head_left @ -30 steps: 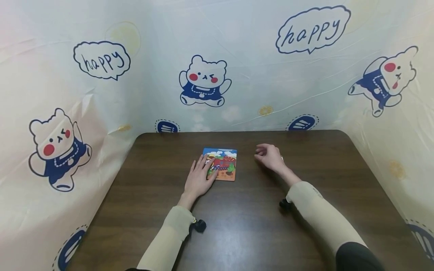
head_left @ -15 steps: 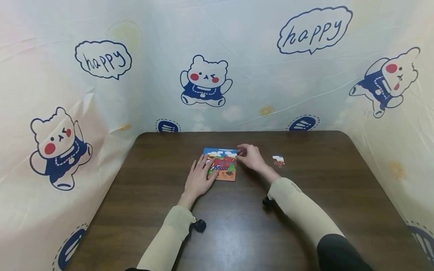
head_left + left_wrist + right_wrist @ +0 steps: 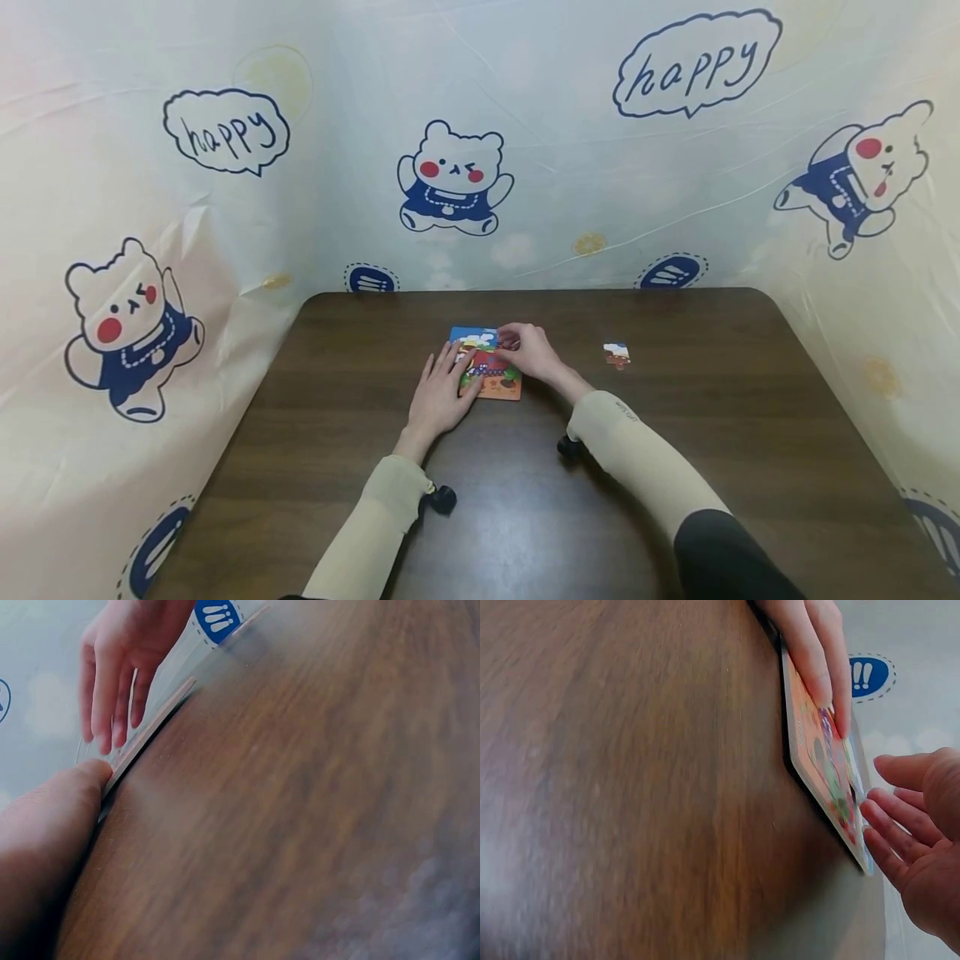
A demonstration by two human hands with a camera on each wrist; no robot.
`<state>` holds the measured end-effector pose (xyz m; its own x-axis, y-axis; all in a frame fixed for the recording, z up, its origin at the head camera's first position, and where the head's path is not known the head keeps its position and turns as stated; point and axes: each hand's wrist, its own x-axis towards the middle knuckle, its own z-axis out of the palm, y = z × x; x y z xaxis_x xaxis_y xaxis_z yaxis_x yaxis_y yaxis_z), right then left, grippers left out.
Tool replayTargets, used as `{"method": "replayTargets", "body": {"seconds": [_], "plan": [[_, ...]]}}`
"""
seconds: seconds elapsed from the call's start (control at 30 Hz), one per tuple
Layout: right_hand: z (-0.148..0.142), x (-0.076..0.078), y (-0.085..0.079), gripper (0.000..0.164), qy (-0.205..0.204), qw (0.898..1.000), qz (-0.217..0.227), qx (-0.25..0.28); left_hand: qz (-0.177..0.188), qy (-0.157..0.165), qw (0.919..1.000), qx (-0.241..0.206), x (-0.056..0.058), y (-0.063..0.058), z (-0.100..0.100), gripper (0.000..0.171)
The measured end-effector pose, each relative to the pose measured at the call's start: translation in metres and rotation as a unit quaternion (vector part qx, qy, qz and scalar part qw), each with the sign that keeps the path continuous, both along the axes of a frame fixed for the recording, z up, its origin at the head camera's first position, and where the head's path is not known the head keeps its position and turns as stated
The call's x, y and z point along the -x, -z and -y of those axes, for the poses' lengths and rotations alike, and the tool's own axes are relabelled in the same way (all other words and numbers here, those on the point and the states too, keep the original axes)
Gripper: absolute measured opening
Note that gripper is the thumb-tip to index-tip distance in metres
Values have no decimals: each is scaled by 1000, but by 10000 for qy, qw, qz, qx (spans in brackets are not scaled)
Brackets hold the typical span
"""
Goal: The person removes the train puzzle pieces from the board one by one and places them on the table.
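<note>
We find the room closed off by a pale printed curtain (image 3: 570,108), carrying bear figures (image 3: 450,200) and speech bubbles marked "happy". In front of it stands a dark, wood-grained surface (image 3: 495,508), with rounded far corners and a glossy patch nearer us. On this surface, toward the far edge, lies a picture puzzle board (image 3: 504,387), partly covered by both hands. We see the left hand (image 3: 438,400) flat, fingers extended and spread, resting on the board's left side without gripping it. The right hand (image 3: 534,353) reaches over the upper right corner, its fingers partly bent; we cannot tell whether a piece sits between thumb and fingertips. The smallest item, a loose puzzle piece (image 3: 617,355), lies on the surface to the right of the board, well apart from it. We judge progress as follows: one piece is off the board, and most of the rest appears in place. We cannot establish whether pieces are coming out or going in, so what remains is either most of them or very few.
</note>
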<state>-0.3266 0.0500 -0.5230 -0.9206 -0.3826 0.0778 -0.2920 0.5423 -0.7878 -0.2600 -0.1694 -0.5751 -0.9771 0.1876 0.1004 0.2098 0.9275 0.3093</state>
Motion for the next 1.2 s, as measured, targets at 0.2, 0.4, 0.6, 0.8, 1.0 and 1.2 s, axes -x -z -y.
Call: {"method": "replayTargets", "body": {"seconds": [0.2,0.4,0.6,0.8,1.0,1.2], "plan": [[4,-2,2,39,201,9997,26,-149,-18,11,10000,-3,1,3,0,69],[5,-1,4,39,365,9991,-8,-197,-76,12,10000,-12,3,2,0,70],[8,3,8,39,599,9978,253,123,-24,8,10000,-34,1,0,0,69],[12,7,9,44,803,9944,656,180,-6,13,10000,-12,1,1,0,69],[15,9,9,47,680,9951,719,78,35,-3,10000,47,2,2,0,69],[16,7,10,47,561,9969,544,60,-69,18,10000,-54,2,1,0,68]]}}
